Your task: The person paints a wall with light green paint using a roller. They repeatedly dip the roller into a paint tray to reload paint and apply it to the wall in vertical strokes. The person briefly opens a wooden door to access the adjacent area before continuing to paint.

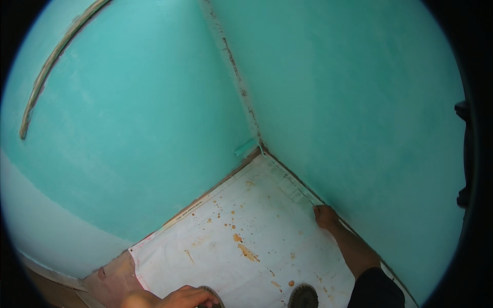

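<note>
The right hand (326,216), the nearer one, grips the paint roller (245,148), whose long handle runs forward-left along the right edge of the drop sheet (303,241) to its far corner, sleeve by the left wall (154,108). Whether the left hand (187,297) holds anything, I cannot tell.

Soft, fairly even light falls on the teal walls (370,92), and shadows are faint. Fisheye distortion bows the long strip (47,68) at upper left; the rim darkens to black.
</note>
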Available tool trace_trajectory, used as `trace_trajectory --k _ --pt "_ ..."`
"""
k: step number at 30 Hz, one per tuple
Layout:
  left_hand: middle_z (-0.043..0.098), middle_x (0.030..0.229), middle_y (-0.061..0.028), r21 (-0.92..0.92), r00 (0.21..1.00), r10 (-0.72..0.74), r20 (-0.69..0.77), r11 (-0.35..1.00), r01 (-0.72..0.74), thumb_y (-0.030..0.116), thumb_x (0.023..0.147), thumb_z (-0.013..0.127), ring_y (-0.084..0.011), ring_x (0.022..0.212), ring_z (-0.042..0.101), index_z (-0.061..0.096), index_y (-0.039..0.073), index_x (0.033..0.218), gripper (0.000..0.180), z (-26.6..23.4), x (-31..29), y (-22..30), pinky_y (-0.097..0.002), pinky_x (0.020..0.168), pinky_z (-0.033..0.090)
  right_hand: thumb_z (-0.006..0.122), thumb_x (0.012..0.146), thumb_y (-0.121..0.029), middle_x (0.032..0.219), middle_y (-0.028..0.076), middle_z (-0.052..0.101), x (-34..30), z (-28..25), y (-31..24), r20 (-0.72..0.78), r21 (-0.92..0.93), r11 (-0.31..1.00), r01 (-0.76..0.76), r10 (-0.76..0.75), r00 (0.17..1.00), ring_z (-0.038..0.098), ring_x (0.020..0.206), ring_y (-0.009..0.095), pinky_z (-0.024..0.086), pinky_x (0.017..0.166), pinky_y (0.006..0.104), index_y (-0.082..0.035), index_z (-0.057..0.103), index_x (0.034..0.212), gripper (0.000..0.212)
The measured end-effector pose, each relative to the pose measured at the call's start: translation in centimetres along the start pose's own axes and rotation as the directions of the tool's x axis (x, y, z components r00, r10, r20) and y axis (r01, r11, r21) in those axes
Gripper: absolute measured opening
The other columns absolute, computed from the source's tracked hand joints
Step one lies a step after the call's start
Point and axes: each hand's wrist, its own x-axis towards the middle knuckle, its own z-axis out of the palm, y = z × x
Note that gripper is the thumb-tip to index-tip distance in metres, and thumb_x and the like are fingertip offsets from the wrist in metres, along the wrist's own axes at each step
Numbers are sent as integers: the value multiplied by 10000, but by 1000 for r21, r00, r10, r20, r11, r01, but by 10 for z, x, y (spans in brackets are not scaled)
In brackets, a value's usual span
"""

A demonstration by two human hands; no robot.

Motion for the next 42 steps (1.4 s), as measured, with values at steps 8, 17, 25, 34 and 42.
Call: trace_trajectory --k 8,17,25,34,42 --pt "631 845 -133 0 1000 -19 2 1000 19 159 842 727 -302 802 609 607 8 1015 259 2 0 2 -377 758 465 402 1023 -378 958 249 684 1 4 5 11 -58 998 -22 23 1000 638 928 438 493 876 514 -19 713 932 484" --pt "641 870 -126 17 1000 -20 -9 1000 20 155 840 732 -287 820 609 620 22 1032 260 4 -2 4 -372 762 476 403 1027 -366 848 253 666 9 7 2 -125 69 986 150 -141 982 625 835 463 492 778 529 -11 671 854 477" --pt "639 854 -121 14 1000 -16 -2 1000 16 150 839 733 -281 805 609 623 22 1032 257 5 -1 7 -368 759 476 457 1019 -289 752 261 615 43 -25 -42 -374 140 895 423 -347 860 593 743 482 465 658 525 5 605 792 400" --pt "638 849 -116 24 1000 5 -10 1000 -5 162 846 732 -277 792 607 626 22 1024 250 8 -5 8 -367 751 478 448 1029 -280 697 263 585 40 -87 -123 -425 214 885 413 -296 855 570 685 480 452 636 516 21 578 780 412" --pt "619 795 -130 17 997 73 -24 997 -73 186 870 713 -288 731 603 620 21 983 221 9 -8 1 -374 681 482 427 1039 -290 705 263 596 40 -159 -207 -498 222 858 462 -308 811 574 672 476 451 638 509 39 574 775 447"
